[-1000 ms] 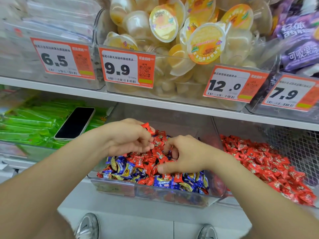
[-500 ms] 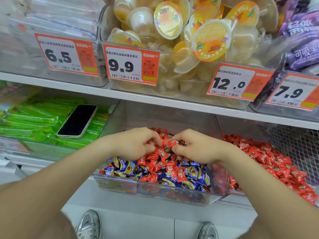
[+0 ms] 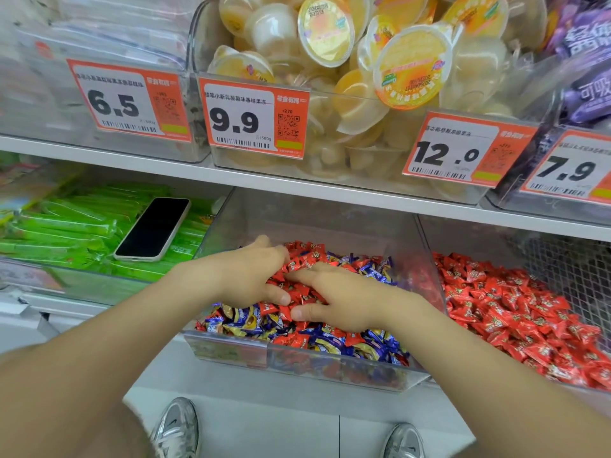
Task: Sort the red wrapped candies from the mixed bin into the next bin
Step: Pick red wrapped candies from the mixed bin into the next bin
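Head view: half a second ago both hands pinched at the top of the pile; now they sit lower and wider. The left hand [image 3: 244,276] curls its fingers and thumb round a clump of red wrapped candies [image 3: 299,294] in the mixed bin [image 3: 297,361]. The right hand [image 3: 344,300] lies with its fingers spread and straight, index and thumb bracketing the clump's right side. The next bin [image 3: 479,239] stands just right.
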A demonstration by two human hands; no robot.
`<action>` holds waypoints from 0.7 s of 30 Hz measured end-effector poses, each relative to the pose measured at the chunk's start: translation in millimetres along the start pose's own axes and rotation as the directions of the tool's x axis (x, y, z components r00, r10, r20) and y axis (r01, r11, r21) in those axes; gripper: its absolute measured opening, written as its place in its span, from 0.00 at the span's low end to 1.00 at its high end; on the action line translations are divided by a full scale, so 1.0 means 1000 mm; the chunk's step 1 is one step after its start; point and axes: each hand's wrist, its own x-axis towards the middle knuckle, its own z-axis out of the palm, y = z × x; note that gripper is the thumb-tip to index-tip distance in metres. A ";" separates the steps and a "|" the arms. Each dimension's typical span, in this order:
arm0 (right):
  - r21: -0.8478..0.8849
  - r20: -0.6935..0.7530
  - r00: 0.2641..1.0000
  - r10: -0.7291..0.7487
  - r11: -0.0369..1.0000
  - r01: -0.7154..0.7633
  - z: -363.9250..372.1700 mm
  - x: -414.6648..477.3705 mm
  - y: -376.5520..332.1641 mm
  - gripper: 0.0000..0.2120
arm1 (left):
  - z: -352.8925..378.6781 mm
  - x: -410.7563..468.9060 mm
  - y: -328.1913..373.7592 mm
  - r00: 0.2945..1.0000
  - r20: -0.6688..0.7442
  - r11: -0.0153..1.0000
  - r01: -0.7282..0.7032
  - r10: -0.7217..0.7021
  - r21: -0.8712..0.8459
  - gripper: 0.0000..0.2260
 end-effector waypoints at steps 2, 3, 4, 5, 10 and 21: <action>-0.002 -0.039 0.998 -0.042 0.999 0.042 0.000 0.003 0.000 0.34 | -0.001 0.000 -0.001 0.998 0.067 0.998 -0.023 0.019 0.055 0.22; -0.007 -0.066 0.996 -0.062 0.998 0.062 -0.001 0.004 0.000 0.30 | -0.001 0.001 0.000 0.996 0.087 0.998 -0.030 0.025 0.054 0.21; -0.017 -0.090 0.993 -0.074 0.997 0.073 -0.002 0.005 -0.001 0.26 | -0.001 0.002 -0.001 0.995 0.090 0.999 -0.036 0.032 0.036 0.18; -0.028 -0.113 0.990 -0.080 0.997 0.077 -0.002 0.004 -0.003 0.21 | 0.000 0.002 -0.001 0.996 0.084 0.999 -0.038 0.036 0.022 0.15; 0.082 -0.228 0.973 -0.023 0.996 0.043 -0.011 -0.002 -0.006 0.05 | -0.001 0.003 -0.005 0.997 0.010 0.997 -0.076 0.076 0.007 0.05; 0.776 -0.105 0.937 0.333 0.617 -0.132 -0.028 -0.025 -0.012 0.08 | -0.008 -0.006 0.006 0.988 -0.142 0.977 -0.083 0.056 -0.197 0.13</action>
